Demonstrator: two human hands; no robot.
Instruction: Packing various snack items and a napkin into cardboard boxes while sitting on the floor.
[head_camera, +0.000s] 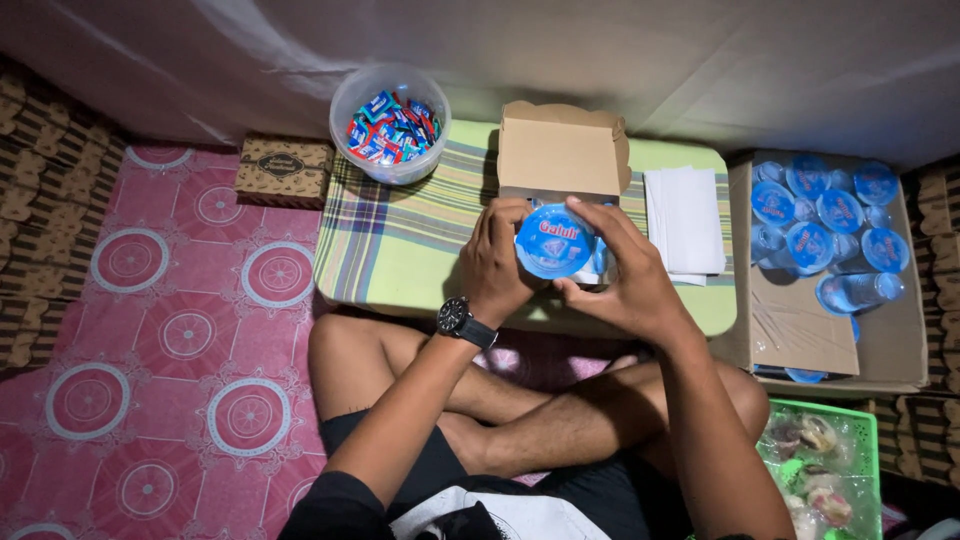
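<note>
From the head camera, looking down, a person sits cross-legged on the floor at a low table (400, 250) with a striped green cloth on it. Both hands hold one small water cup (553, 241) with a round blue lid, and the lid faces up at the camera. The left hand (497, 262), with a black watch on its wrist, wraps around the cup's left side. The right hand (625, 275) wraps around its right side, and its fingers (598, 222) curl over the top edge. So both sets of fingers are closed around the cup, and both hands are just as near to it. The cup stands upright, with its long way pointing up and down, right above the open small cardboard box (560, 150). The box's brown flap stands up behind the cup, away from the person. To the right of the box lies a stack of white paper napkins (685, 218). Further right, a big cardboard carton (880, 320) holds many more blue-lidded cups. At the back left of the table is a clear tub (390, 122) full of red and blue candy packets. A closed brown box (283, 170) with a dark oval label lies on the pink mat (150, 330).
</note>
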